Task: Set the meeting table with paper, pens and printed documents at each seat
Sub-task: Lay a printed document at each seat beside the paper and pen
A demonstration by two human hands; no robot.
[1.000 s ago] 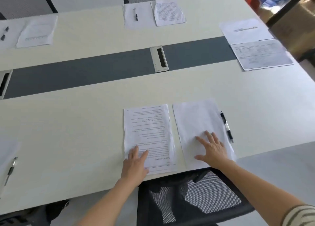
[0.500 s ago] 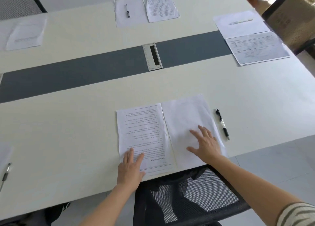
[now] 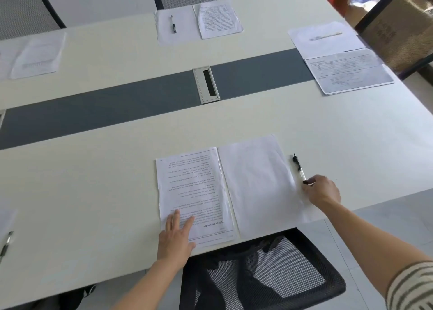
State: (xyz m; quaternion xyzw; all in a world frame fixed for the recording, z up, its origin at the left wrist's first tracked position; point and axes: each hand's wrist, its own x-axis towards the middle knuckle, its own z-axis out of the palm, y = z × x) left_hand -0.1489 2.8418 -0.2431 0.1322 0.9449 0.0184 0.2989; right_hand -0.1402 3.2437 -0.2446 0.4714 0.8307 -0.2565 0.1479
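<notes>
The left hand [image 3: 177, 237] lies flat with its fingers straight. It presses on the near edge of the printed document [image 3: 192, 188]. This page lies on the white meeting table [image 3: 93, 192], right in front of the black mesh chair [image 3: 257, 274].

Just to the right of it, touching along the edge, lies a blank sheet of paper [image 3: 257, 183]. The black and clear pen [image 3: 298, 168] lies on the table just beside the right edge of that sheet. The right hand [image 3: 322, 192] has its fingers curled at the near end of the pen. It seems to pinch the pen there, but the fingertips are partly hidden.

Across the table, another seat has a small pen [image 3: 173, 24] on a blank page [image 3: 178, 32], with a printed page [image 3: 219, 20] next to it. At the right end lie two more sheets [image 3: 346, 73]. A third pen [image 3: 5, 241] shows at the near left edge. A grey strip [image 3: 93, 113] runs down the middle of the table, with a metal cable box [image 3: 206, 85] set in it.
</notes>
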